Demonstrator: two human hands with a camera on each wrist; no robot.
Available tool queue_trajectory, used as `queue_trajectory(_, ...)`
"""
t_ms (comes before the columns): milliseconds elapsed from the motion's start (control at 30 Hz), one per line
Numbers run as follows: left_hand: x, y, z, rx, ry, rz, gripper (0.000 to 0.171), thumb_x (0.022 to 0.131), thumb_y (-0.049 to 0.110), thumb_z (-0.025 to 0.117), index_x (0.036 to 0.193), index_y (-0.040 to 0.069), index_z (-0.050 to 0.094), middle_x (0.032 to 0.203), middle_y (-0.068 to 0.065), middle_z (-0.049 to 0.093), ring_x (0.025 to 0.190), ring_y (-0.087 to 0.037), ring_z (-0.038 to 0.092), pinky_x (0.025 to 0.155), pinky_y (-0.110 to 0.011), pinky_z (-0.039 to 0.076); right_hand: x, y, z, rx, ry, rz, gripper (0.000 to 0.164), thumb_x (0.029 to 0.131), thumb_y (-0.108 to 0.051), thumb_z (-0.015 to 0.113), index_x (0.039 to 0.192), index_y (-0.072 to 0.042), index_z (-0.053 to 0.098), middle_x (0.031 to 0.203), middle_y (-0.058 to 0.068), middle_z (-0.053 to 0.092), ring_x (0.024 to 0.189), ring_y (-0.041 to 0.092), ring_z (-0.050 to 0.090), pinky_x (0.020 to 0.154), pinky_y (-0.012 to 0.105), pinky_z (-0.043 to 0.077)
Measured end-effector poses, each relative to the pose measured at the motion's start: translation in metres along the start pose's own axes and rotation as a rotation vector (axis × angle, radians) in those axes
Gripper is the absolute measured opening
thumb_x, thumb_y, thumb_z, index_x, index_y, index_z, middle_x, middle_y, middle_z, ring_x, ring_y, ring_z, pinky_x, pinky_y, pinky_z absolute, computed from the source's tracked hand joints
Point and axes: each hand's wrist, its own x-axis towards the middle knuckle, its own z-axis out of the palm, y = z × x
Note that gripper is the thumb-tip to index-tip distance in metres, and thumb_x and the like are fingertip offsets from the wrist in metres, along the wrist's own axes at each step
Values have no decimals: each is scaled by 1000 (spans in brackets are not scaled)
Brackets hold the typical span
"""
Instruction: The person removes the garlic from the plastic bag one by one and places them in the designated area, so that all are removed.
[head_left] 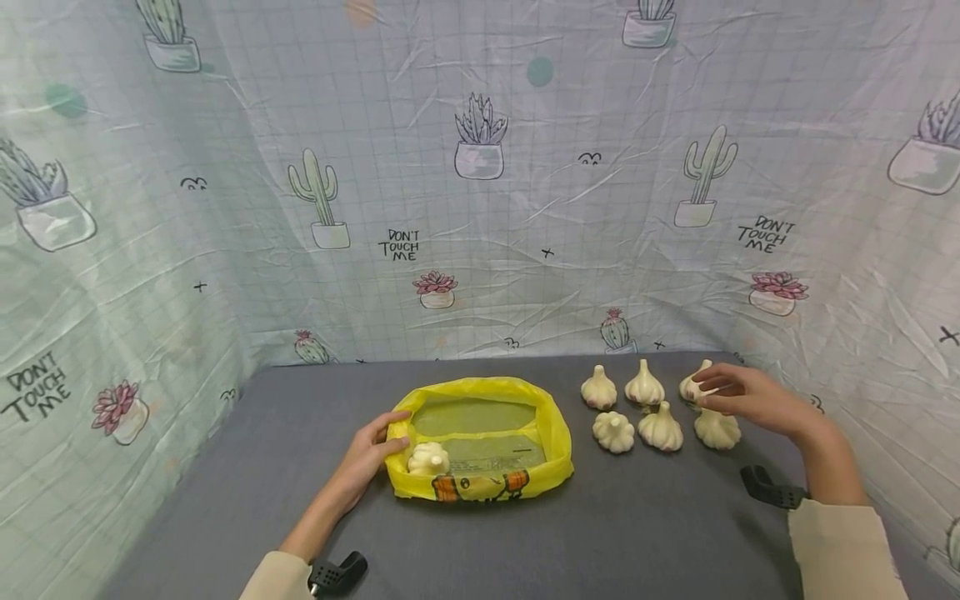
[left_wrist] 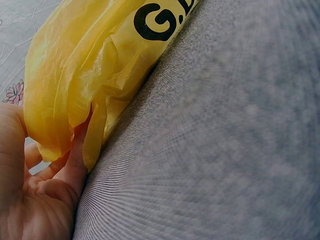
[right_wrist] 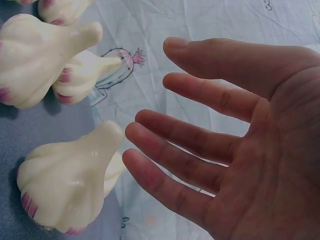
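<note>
A yellow plastic bag, its rim folded into an open ring, lies on the grey table. One garlic bulb sits inside at its left end. My left hand grips the bag's left side; in the left wrist view, fingers and thumb bracket the crumpled yellow plastic. Over the far-right bulbs hovers my right hand, holding nothing, fingers spread in the right wrist view. Nearest to it are a back-row garlic bulb, partly hidden by the fingers, and a front-row garlic bulb.
Right of the bag, more garlic bulbs stand in two rows, among them a back-left bulb and a front-left bulb. A cactus-printed curtain encloses the table at the back and sides.
</note>
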Motion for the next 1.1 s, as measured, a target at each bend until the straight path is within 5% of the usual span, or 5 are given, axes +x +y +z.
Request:
queue_trajectory(433,-1,-1,0,35,10,12,50,101,13,64,150,8,53,163,-20,39,139,-33,47,87,-23,53,1,-18,3,-26,14,6,43,104,-30,62,136,-1,60,137,29,61,121,45,63,85,39,56)
queue_trajectory(767,0,1,-1,0,-9,18,52,100,12,65,150,5,52,159,-23,44,116,-23,61,83,-25,55,5,-30,7,-35,15,-31,41,104,-23,63,138,-1,60,136,24,63,122,43,63,83,34,57)
queue_trajectory(1100,0,1,-2,33,-9,30,51,101,15,64,150,7,52,163,-20,39,141,-36,47,89,-22,51,9,-39,13,-46,30,-67,38,104,-22,62,136,-1,61,135,24,64,120,43,64,81,31,57)
